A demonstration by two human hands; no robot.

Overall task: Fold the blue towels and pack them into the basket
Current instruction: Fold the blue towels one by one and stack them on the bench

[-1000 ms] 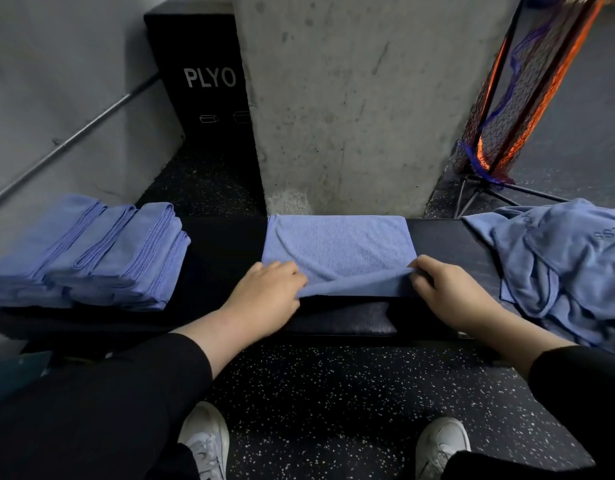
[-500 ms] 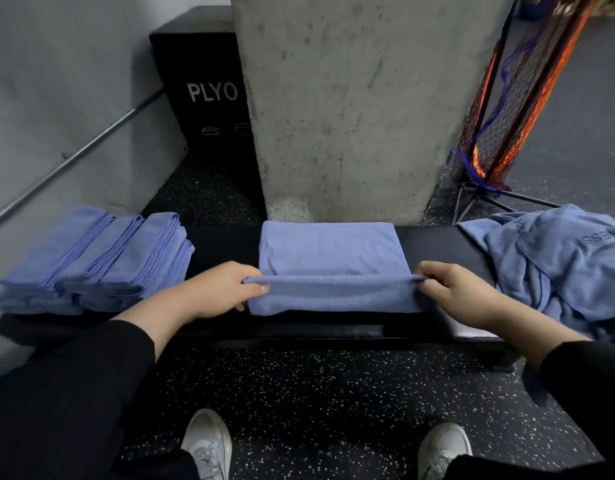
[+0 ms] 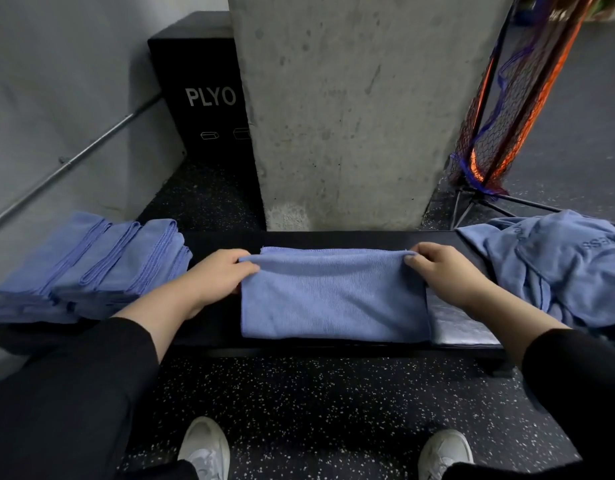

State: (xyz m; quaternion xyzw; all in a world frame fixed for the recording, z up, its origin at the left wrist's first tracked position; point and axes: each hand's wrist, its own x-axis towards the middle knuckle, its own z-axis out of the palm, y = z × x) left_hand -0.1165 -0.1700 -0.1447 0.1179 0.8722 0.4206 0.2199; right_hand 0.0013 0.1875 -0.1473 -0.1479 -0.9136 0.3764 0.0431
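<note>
No basket anywhere in the head view; nothing packed into any container. Instead, a black bench [image 3: 333, 239] running from nine o'clock to three o'clock across the middle, bearing all the cloth.

At the centre of the bench, a folded blue towel [image 3: 333, 296], lying flat, long axis along the bench from nine to three, far edge doubled over towards twelve o'clock, near edge hanging just to the bench's six o'clock lip. At nine o'clock, touching the bench top, a stack of folded towels [image 3: 88, 268], overlapped in staggered rows, hems angled towards one o'clock. At three o'clock, a loose heap of unfolded towels [image 3: 555, 268], rumpled, with partial lettering on one.

Left hand [image 3: 218, 275] at the towel's far left corner, fingers curled, thumb on top, pinching the doubled edge. Right hand [image 3: 441, 273] at the far right corner, fingers likewise curled, thumb and forefinger closed tight on the cloth. Both hands resting low against the bench, black sleeves [image 3: 74, 393] trailing back towards six o'clock.

Beyond the bench at twelve o'clock, a concrete pillar [image 3: 340, 109]; at eleven, a black box marked PLYO [image 3: 202, 95]; at two, an orange-and-black net on a stand [image 3: 500, 109]. At six o'clock, two white shoes [image 3: 204, 448] on speckled flooring.
</note>
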